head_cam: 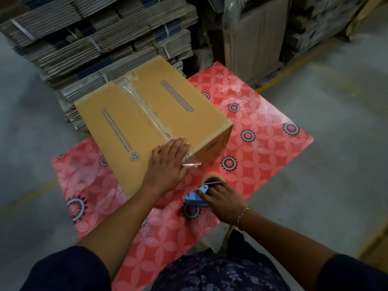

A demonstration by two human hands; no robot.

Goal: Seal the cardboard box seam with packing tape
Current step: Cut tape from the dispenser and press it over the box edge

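The left hand (168, 162) lies flat and open, palm down, on the near end of the closed brown cardboard box (147, 120), its fingers spread over the near top edge where the clear packing tape (144, 108) comes down over the side. The right hand (220, 198) is closed around the blue plastic tape dispenser (196, 198), gripping it from above, with the fingers curled over its body. The tan roll of tape (213, 180) sits in the dispenser just beyond the fingers, and the dispenser is low over the red floral tablecloth (262, 143), near and slightly right of the box. A thin gold bracelet (243, 215) circles the right wrist.

The box rests on the left part of the cloth-covered table, turned at an angle, its far end reaching past the cloth's far edge. A strip of clear tape runs along the centre seam of the top flaps from the far end to the near end, wrinkled and shiny at the far part. A short loose tail of tape (192, 164) sticks out beside the left hand's fingertips, off the near corner of the box. Blue printed lines run along both flaps, and a blue recycling mark is near the left hand.

Behind the table, strapped bundles of flat grey cardboard sheets (94, 38) are stacked high on the grey concrete floor (336, 91).
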